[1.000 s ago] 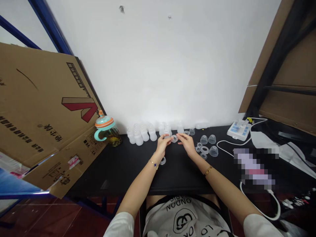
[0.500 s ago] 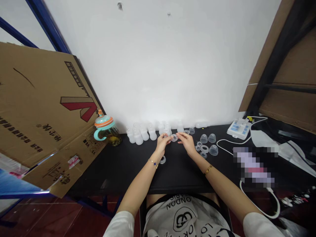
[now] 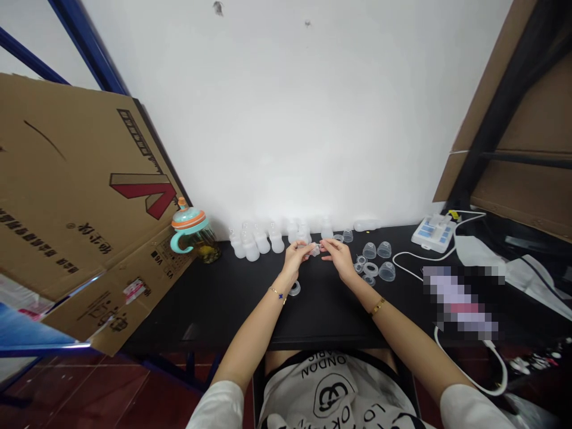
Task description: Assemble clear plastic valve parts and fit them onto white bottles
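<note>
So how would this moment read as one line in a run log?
Left hand: at small clear plastic part | Right hand: beside it | Nearby: clear ring, frosted bottles

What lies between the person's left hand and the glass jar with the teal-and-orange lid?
In the head view, a row of frosted white plastic bottles stands between the left hand and the glass jar with the teal-and-orange lid.
</note>
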The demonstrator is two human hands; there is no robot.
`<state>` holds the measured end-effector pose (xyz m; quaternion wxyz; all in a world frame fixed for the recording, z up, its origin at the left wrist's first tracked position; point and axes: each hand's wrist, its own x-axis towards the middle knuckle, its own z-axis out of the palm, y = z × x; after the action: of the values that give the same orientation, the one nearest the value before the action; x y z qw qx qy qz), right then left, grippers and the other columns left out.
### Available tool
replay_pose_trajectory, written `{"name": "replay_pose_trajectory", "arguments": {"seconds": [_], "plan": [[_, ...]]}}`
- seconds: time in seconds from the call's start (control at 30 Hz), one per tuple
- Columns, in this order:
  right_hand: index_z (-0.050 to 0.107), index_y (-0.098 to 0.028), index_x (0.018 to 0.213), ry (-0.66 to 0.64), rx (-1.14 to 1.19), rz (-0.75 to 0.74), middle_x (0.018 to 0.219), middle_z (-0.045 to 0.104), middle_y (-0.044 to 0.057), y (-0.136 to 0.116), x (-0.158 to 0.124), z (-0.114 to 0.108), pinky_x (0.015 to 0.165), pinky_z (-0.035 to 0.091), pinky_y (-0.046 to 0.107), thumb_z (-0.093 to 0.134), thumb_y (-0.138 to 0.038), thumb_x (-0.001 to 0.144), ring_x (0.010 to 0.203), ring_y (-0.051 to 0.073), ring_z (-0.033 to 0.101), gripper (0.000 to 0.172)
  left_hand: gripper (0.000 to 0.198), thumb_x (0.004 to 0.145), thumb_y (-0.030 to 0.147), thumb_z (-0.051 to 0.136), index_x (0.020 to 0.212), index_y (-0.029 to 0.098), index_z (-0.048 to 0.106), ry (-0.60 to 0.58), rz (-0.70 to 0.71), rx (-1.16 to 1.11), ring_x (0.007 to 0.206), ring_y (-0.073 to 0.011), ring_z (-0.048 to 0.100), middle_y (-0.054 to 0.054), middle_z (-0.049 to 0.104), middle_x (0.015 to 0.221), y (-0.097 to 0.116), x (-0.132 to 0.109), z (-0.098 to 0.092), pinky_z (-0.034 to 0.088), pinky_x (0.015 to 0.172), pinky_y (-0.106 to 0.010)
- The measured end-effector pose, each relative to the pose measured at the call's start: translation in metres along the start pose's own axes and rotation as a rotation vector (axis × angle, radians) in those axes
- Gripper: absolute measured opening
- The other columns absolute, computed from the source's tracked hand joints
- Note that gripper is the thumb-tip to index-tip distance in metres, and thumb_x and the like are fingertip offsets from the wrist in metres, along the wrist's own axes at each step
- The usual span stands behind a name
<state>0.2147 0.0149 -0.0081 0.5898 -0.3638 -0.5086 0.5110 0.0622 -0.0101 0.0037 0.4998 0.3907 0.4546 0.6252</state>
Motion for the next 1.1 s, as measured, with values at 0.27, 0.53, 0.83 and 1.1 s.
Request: {"name": "replay_pose_trajectory", "arguments": {"seconds": [0.27,0.53,0.83,1.1], "plan": [[0.077,-0.017,0.087,0.018,0.142,0.165,0.084,0.075,0.007,0.0003,0.0012,-0.0036,0.053,0.059,0.022,0.079,-0.037,0.077,0.069,0.016,0.07,0.022,0.046,0.07,0.057,0.081,0.089,0.015,0.072,-0.047,0.003,0.04,0.06,-0.0119,0.062,-0.004,0.069,0.07,0.0073,-0.0049,0.0036,0.043,0.056,-0.021],[0.074,-0.016,0.085,-0.017,0.254,0.332,0.079,0.076,0.006,0.0002,-0.0002,-0.006,0.054,0.056,0.021,0.073,-0.022,0.084,0.063,0.014,0.068,0.006,0.036,0.075,0.046,0.079,0.097,0.018,0.079,-0.11,0.261,0.274,0.076,-0.0164,0.062,-0.006,0.074,0.089,0.0056,-0.0069,0.0029,0.045,0.064,-0.026],[0.073,-0.013,0.082,-0.161,0.316,0.499,0.067,0.073,0.004,0.0002,0.0004,-0.0028,0.055,0.053,0.019,0.068,-0.014,0.087,0.056,0.01,0.064,0.006,0.03,0.076,0.037,0.077,0.096,0.015,0.08,-0.212,0.255,0.267,0.091,-0.0235,0.067,-0.009,0.077,0.096,-0.0003,-0.0086,0.0066,0.05,0.084,-0.034],[0.07,-0.014,0.079,-0.172,0.333,0.535,0.066,0.072,0.003,0.0013,0.0016,-0.0027,0.054,0.052,0.019,0.066,-0.012,0.088,0.056,0.01,0.065,0.01,0.032,0.073,0.038,0.077,0.097,0.016,0.079,-0.263,0.151,0.177,0.082,-0.019,0.066,-0.007,0.075,0.091,0.0004,-0.0076,0.0039,0.049,0.073,-0.028]]}}
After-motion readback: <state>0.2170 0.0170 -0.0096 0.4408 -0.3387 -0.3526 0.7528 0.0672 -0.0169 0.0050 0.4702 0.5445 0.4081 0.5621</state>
